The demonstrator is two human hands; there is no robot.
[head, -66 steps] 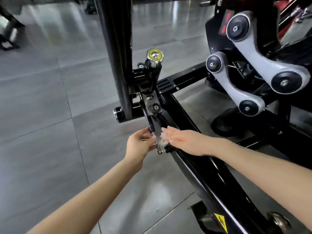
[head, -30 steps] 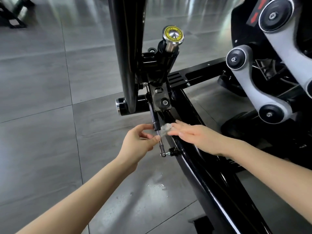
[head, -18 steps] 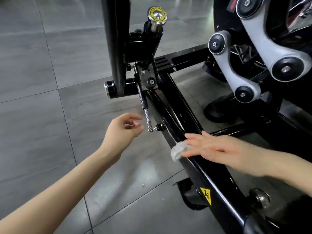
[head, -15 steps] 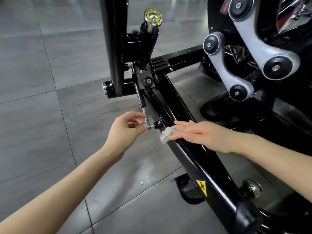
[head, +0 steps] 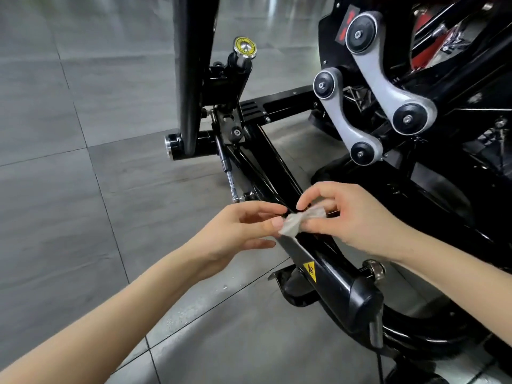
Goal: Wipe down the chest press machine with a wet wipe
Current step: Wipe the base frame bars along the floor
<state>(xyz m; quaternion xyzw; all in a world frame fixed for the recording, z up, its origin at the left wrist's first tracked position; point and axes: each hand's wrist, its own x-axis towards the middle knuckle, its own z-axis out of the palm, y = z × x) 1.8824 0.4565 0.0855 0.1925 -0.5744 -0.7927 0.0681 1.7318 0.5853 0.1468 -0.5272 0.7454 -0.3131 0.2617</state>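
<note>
1. The chest press machine's base beam (head: 332, 281) ran far-left to near-right, directly beneath both hands.
2. The right hand (head: 352, 220) and the left hand (head: 235, 231) each pinched one end of the wet wipe (head: 293, 223).
3. The wet wipe sat crumpled between them, just above the base beam.

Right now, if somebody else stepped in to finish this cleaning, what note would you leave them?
Left hand: pinches the wet wipe at its left end.
Right hand: pinches the other end. The wipe is crumpled and held over the black frame rail, seemingly lifted off it.
Done: gas strut and upper rail were rubbed in the last seconds.
Left: refold the wipe, then probably the lower rail, the grey link arms and the rest of the machine.
</note>
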